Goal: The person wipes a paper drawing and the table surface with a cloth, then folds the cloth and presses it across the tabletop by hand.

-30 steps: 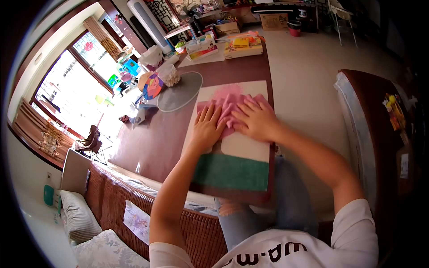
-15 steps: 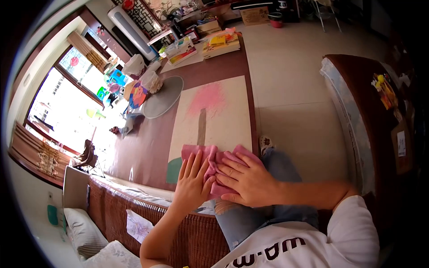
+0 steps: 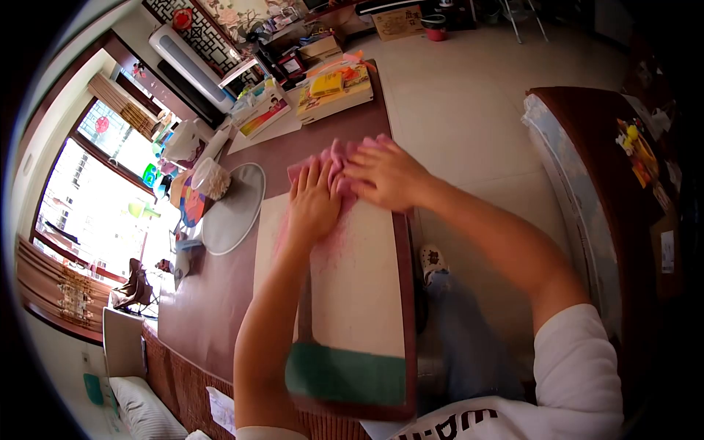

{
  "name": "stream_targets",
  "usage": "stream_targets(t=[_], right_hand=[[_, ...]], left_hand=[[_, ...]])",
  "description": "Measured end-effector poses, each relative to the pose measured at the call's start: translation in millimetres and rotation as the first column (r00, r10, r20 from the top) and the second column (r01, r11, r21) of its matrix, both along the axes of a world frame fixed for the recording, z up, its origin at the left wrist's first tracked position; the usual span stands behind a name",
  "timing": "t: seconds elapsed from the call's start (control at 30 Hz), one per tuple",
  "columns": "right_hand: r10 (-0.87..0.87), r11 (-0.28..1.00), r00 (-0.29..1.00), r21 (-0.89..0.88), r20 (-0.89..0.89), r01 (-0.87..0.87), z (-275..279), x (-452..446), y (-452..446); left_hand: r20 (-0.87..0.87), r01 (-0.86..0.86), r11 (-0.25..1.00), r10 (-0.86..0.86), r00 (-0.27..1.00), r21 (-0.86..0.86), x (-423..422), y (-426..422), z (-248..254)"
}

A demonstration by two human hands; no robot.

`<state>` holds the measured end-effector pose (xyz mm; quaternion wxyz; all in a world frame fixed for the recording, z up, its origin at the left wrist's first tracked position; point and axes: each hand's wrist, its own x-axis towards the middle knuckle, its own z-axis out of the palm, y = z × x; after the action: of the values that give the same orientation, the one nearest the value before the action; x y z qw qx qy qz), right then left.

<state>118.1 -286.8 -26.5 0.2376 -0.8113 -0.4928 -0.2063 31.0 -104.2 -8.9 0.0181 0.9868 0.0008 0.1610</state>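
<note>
A bunched pink cloth [image 3: 342, 166] is at the far end of a pale painted board [image 3: 359, 275] on the brown table. My left hand [image 3: 317, 205] presses on its left part, fingers closed over the folds. On the right part, my right hand [image 3: 385, 174] grips the cloth with fingers bent over it. The board shows a dark green block [image 3: 348, 374] at its near end and a grey-brown stem, partly behind my left arm. Pink colour on the board is mostly covered by my hands and the cloth.
A round grey tray [image 3: 235, 216] and a tub of white sticks [image 3: 213, 180] stand left on the table [image 3: 213, 293]. Books [image 3: 334, 95] and a white box [image 3: 260, 114] lie at its far end. A brown sofa [image 3: 587, 147] is to the right.
Both hands have moved away from my body with the pink cloth, from the board's near end to its far end. The green block is now uncovered, and my view has shifted.
</note>
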Motion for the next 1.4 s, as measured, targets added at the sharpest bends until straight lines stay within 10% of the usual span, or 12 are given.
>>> stream_targets(t=[0.23,0.4,1.03,1.23,1.4], right_hand=[[-0.158,0.965,0.982,-0.227,-0.099,0.132,22.6,87.8,23.0],[-0.121,0.993,0.993,-0.009,0.008,0.121,1.7,83.1,23.7],[0.381,0.884,0.919,-0.253,-0.098,-0.393,51.4,-285.8,-82.9],[0.183,0.974,0.913,-0.060,-0.365,-0.219,85.3,-246.2,-62.1],[0.195,0.971,0.969,-0.110,-0.154,-0.213,53.8,-223.3,-38.8]], left_hand=[[0.000,-0.271,0.961,0.271,0.962,-0.046,98.0,3.7,-2.3],[0.006,-0.237,0.972,0.237,0.972,0.005,80.1,1.7,-5.7],[-0.169,0.098,0.992,-0.111,0.979,-0.082,-324.4,-18.9,35.1],[0.112,0.022,0.991,-0.006,0.994,-0.135,-363.5,-54.5,37.7],[0.326,0.084,0.964,0.002,0.945,-0.251,-361.5,-97.8,28.6]])
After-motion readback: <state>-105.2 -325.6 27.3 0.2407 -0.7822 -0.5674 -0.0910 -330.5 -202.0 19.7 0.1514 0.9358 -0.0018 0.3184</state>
